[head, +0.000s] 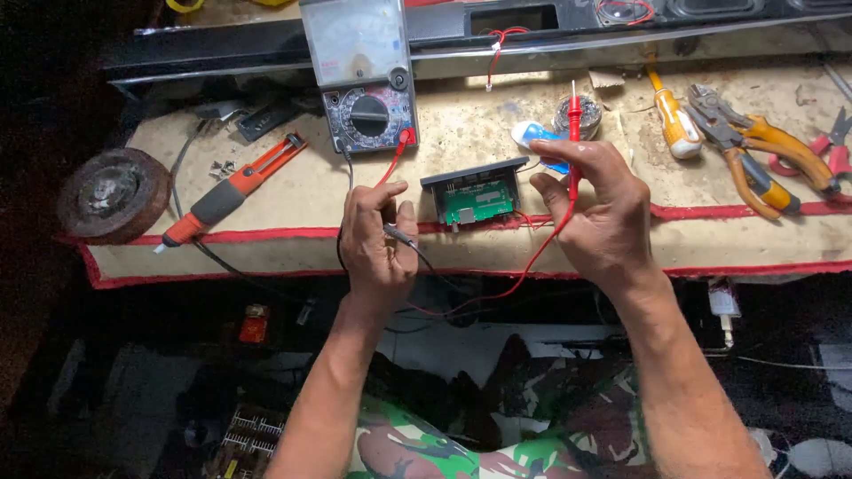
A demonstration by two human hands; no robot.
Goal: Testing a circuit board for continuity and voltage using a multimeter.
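My left hand [377, 241] pinches the black test probe [401, 236], its tip pointing right toward a small module with a green circuit board [474, 200] lying on the bench pad. My right hand [596, 206] holds the red test probe [574, 124] upright, tip up, just right of the module. Both leads run to an analogue multimeter [366, 80] standing behind my left hand. The red lead [524, 266] loops down below the bench edge.
An orange-handled soldering iron [226, 191] lies left on the beige red-edged pad [302, 191]. A round dark disc [114, 193] sits far left. A solder spool [577, 113], screwdriver [674, 124], pliers [754, 151] and red cutters [830, 151] lie right.
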